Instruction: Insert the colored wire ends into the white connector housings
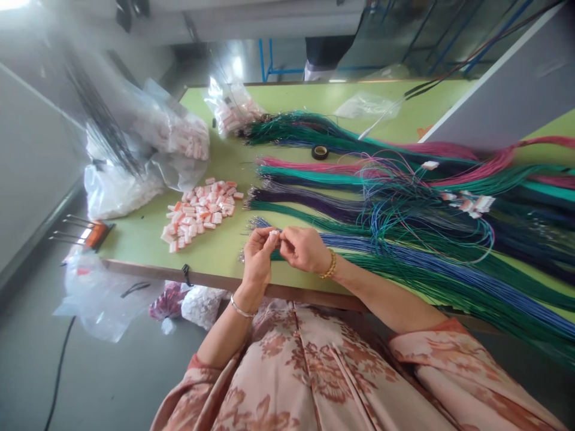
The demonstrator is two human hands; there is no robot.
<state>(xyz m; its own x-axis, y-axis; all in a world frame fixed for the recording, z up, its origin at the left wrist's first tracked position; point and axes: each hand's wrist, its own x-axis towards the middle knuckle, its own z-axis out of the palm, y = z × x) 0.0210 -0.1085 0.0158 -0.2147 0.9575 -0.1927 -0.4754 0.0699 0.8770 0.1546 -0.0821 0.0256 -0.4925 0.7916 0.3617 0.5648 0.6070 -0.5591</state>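
My left hand [259, 256] is closed in a pinch around a small white and orange connector [274, 235] above the table's front part. Right beside it, my right hand [304, 250] is pinched with its fingertips against the connector; whatever it grips is too small to make out. Under and behind my hands lie blue wires [350, 242] and green wires [381, 269], their stripped or terminal ends pointing left. A loose pile of white and orange connectors [197, 212] sits left of my hands on the green table [220, 263].
Plastic bags of connectors [184, 134] stand at the back left. Black tape [320, 152] lies behind the hands. Pink wires [314, 164] and a tangle of finished-looking wires with connectors [478, 205] are at right. An orange tool [97, 234] with metal prongs is at the left edge.
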